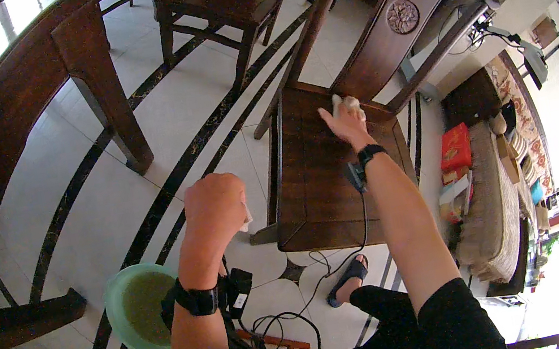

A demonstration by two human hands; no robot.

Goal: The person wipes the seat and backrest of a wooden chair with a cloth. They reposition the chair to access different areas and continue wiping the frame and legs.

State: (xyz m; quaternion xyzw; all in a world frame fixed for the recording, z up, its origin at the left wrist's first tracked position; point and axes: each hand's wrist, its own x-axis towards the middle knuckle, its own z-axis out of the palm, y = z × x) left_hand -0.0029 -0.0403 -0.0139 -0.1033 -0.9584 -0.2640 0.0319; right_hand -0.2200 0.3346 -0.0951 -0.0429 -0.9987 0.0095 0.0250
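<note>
My right hand [349, 124] presses a pale cloth [350, 104] onto the back of a dark wooden chair seat [318, 179], close to the foot of the backrest splat [385, 42], which bears a round carved flower. My left hand [215, 201] is a fist held in the air left of the seat. A small pale edge, apparently cloth [246, 219], shows at its side; the rest is hidden by the fingers. Below and left of that fist, a light green basin [121, 314] of murky water stands on the tiled floor, partly behind my left forearm.
Black cables [301, 313] trail from my wrist devices across the floor by my sandalled foot [348, 280]. A dark table leg [109, 119] rises at left, with another wooden chair [225, 2] beyond. A sofa [487, 202] with a red box [455, 146] beside it stands at right.
</note>
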